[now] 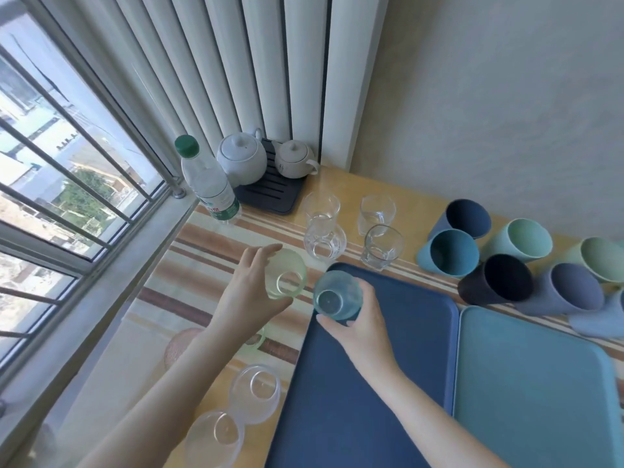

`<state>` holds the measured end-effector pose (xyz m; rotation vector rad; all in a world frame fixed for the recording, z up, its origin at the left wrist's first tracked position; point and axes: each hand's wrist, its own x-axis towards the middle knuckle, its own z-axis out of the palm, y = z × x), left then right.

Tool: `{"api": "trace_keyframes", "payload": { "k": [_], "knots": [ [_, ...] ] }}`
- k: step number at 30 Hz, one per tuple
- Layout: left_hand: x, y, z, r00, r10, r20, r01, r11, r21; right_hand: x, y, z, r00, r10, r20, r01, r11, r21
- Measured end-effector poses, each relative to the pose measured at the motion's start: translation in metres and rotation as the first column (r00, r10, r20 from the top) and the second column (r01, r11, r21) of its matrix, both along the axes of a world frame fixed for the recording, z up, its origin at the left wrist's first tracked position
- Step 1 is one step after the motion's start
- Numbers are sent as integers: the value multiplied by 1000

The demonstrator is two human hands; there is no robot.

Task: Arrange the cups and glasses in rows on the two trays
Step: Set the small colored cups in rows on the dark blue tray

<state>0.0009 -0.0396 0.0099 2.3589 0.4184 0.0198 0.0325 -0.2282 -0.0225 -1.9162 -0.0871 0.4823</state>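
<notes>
Glass is what you have in both hands — your right hand [363,327] is closed around a small round pale-blue tumbler [337,295] over the far left corner of the dark-blue rectangular tray [388,383], and your left hand [251,295] cups a matching pale-green tumbler [285,278], thumb underneath, fingers [261,256] loosely spread over its side, above the striped tablecloth [209,244] just left of that tray. Whether either tumbler is touching a surface cannot be told.

Both look thin-walled, light and smooth, so treat them as fragile and slippery; wrap the sides low down rather than pinching the rim, and set them down without knocking one against the other, since they are close together.

Both trays are bare — the lighter teal tray [533,383] lies edge to edge with the dark one on its right. Three clear faceted drinking glasses [381,246] and a stacked pair stand just beyond the dark tray's far edge. Two clear round tumblers [255,393] sit to its left, near your forearm. Matte cups in blues and greens [452,253] lie on their sides beyond the teal tray.

A green-capped plastic water bottle [209,184] and two white teapots [241,158] on a black slatted stand are further back, clear of your work. The clear glasses crowding the tray's far edge are the likeliest to be bumped as you fill the first row.
</notes>
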Motion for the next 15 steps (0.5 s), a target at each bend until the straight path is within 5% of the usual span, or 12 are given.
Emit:
{"api": "trace_keyframes", "payload": {
  "k": [15],
  "knots": [
    [32, -83, -26, 1000, -15, 17, 15, 999, -46, 25, -64, -5, 978, -207, 6, 207, 978, -23]
  ]
}}
